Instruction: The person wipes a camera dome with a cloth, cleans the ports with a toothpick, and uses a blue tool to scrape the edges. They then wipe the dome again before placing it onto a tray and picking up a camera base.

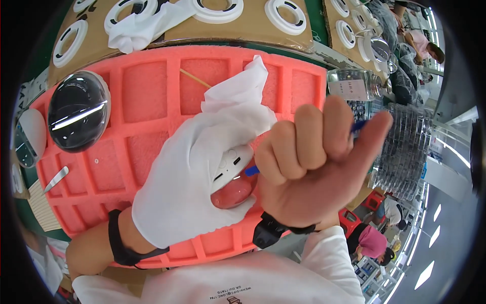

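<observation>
My left hand (190, 167), in a white glove, is closed around a white rounded device (234, 163) with slots in its rim and a glossy dome that reflects the red foam. A white cloth (238, 83) sticks out beyond the gloved fingers; I cannot tell if they pinch it. My right hand (314, 162) is bare, raised just right of the device and curled into a fist. It grips a thin blue rod-shaped tool (251, 171), whose ends show on either side of the fist. The tool's tip is near the device; contact is unclear.
Beneath my hands is a red foam tray (144, 96) with square pockets. On it are a dark-domed device (78, 111), tweezers (56, 179) and a wooden stick (195, 78). White rings (285, 16) lie on cardboard behind. A clear jar (352, 84) stands right, near stacked clear trays (405, 152).
</observation>
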Action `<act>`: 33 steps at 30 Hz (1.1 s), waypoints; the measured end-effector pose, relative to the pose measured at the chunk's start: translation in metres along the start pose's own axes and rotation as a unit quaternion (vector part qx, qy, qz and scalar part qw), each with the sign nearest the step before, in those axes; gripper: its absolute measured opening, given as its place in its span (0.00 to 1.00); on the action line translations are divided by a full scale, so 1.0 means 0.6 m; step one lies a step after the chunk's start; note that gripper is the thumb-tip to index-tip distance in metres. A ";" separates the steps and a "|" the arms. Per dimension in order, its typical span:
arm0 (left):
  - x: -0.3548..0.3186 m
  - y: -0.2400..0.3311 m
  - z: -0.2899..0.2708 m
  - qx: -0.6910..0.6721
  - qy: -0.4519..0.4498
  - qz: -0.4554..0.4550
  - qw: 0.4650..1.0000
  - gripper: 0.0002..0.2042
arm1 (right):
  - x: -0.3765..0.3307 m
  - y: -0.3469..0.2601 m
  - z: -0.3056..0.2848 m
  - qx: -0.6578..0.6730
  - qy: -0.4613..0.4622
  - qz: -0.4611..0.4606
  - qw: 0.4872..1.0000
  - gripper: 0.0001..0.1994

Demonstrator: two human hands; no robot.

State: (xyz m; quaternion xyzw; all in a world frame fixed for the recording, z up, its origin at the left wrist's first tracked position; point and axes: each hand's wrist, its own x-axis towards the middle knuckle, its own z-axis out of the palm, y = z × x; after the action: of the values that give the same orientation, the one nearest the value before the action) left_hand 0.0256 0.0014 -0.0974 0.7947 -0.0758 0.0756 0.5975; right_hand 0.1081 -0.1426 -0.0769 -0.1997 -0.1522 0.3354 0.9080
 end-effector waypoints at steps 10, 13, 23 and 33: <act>-0.006 -0.002 0.019 0.014 0.041 -0.017 0.999 0.38 | 0.003 0.004 0.008 -0.093 0.060 -0.082 0.990 0.28; -0.010 -0.004 0.018 0.032 0.039 -0.020 0.999 0.37 | 0.004 0.000 0.014 -0.124 0.043 -0.059 0.990 0.27; 0.016 -0.005 -0.043 0.094 -0.158 0.012 0.983 0.34 | 0.015 -0.007 -0.007 -0.023 -0.051 0.019 0.998 0.25; 0.005 0.004 0.009 0.032 -0.001 0.003 0.999 0.31 | 0.032 -0.020 -0.032 0.039 -0.105 0.038 0.993 0.25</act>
State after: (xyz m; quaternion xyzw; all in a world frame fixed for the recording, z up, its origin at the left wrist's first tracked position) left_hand 0.0279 -0.0043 -0.0958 0.8134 -0.0765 0.0790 0.5712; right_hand 0.1367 -0.1430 -0.0851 -0.1339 -0.2258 0.3947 0.8805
